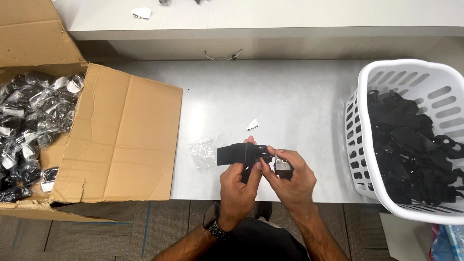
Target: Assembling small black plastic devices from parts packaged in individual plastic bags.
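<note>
Both my hands meet over the front edge of the grey table. My left hand grips a black strap piece that sticks out to the left. My right hand pinches the black clip end of the same strap, with a small grey metal part under its fingers. An empty clear plastic bag lies on the table just left of the strap.
An open cardboard box at the left holds several black items in clear bags. A white laundry basket at the right holds several black straps. A small white paper scrap lies behind my hands.
</note>
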